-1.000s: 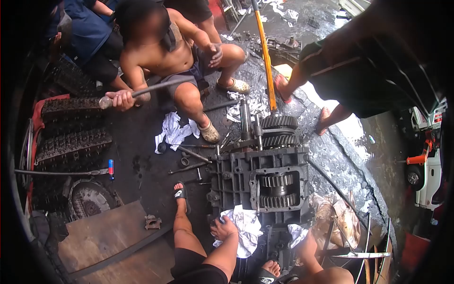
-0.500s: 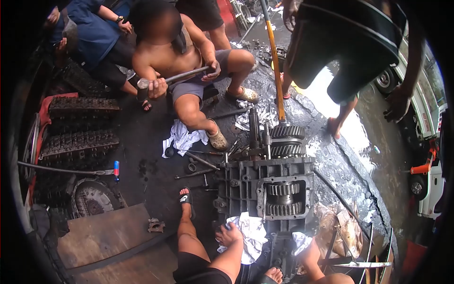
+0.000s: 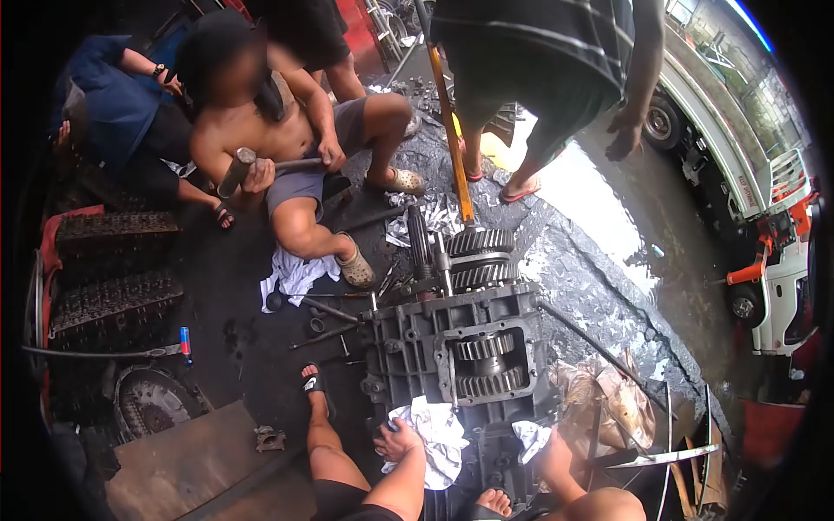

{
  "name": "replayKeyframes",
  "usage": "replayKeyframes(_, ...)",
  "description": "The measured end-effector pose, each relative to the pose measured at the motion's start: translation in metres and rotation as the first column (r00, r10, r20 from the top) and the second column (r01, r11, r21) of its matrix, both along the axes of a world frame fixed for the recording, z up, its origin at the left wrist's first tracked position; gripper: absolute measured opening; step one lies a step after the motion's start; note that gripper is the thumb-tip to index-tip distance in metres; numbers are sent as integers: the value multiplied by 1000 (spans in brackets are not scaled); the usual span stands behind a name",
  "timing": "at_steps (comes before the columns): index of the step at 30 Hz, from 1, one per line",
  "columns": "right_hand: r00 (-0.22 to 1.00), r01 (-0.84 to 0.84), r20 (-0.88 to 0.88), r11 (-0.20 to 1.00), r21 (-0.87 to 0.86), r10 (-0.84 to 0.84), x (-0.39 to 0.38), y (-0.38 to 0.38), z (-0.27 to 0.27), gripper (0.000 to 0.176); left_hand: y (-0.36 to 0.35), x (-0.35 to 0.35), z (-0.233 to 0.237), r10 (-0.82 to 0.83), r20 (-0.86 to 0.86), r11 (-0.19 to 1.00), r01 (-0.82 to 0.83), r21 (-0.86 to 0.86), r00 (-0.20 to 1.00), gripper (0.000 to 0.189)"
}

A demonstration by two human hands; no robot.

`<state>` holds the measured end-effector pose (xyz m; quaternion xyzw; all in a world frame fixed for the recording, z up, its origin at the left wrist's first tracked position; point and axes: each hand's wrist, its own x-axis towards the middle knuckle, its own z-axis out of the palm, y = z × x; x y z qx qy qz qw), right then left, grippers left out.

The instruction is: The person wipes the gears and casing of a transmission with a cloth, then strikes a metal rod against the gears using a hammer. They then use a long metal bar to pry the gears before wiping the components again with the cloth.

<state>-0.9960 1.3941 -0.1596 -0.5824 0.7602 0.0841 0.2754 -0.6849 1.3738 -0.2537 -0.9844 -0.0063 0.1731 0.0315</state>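
- Left hand (image 3: 396, 438) lies on a white rag (image 3: 439, 434) at the near end of the gearbox housing (image 3: 408, 343). Fingers are curled down onto the cloth, but can't tell if they actually pinch it.
- Right hand (image 3: 552, 453) is at the housing's near right corner, just beside a smaller rag (image 3: 526, 433). Its fingers are hidden, so the grip can't be judged.
- The housing sits on the dark oily floor between the person's legs, with its side window open — two gears (image 3: 485, 365) show inside.
- Gear stack (image 3: 478, 253) and a shaft stick out of the housing's far end.
- Orange bar (image 3: 453, 139) comes down onto the gear stack from beyond the housing, next to a standing person in a striped shirt (image 3: 530, 43).
- Left of the far end: a seated person holds a hammer (image 3: 236, 170) in both hands.
- Loose tools (image 3: 326, 308) lie on the floor left of the housing.
- Further left of the housing: cylinder heads (image 3: 113, 300) — and a flywheel (image 3: 149, 405) nearer the camera.
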Motion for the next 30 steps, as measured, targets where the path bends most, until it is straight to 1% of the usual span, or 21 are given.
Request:
replayKeyframes(3,1000,-4,-12,1000,-30,4,-2,4,-6,59,0,1,-1,-11,5,1000,11,3,1000,57)
replayKeyframes(6,997,71,11,995,75,-72,6,-6,6,61,3,0,-5,-21,35,1000,21,1,999,56)
replayKeyframes(9,996,85,26,990,110,-89,10,-14,18,62,1,0,-4,-13,26,1000,13,-2,1000,55)
replayKeyframes(12,998,62,24,993,103,-65,1,-3,1,64,3,0,-6,-19,26,1000,18,6,999,55)
replayKeyframes(18,997,66,18,991,119,-69,7,-11,11,64,1,-1,-6,-14,51,1000,13,12,999,54)
replayKeyframes(21,998,63,17,992,109,-65,3,-5,3,62,0,-1,-5,-12,58,1000,12,5,998,53)
replayKeyframes(24,999,34,14,999,30,-34,1,-2,1,56,1,-1,-7,-11,88,1000,12,-8,996,51)
replayKeyframes(27,999,24,20,1000,13,-25,0,0,-3,54,2,-1,-8,-13,86,1000,14,-13,996,50)
replayKeyframes(30,996,83,33,989,120,-87,5,-8,7,63,4,0,-10,-16,81,1000,17,-17,997,50)
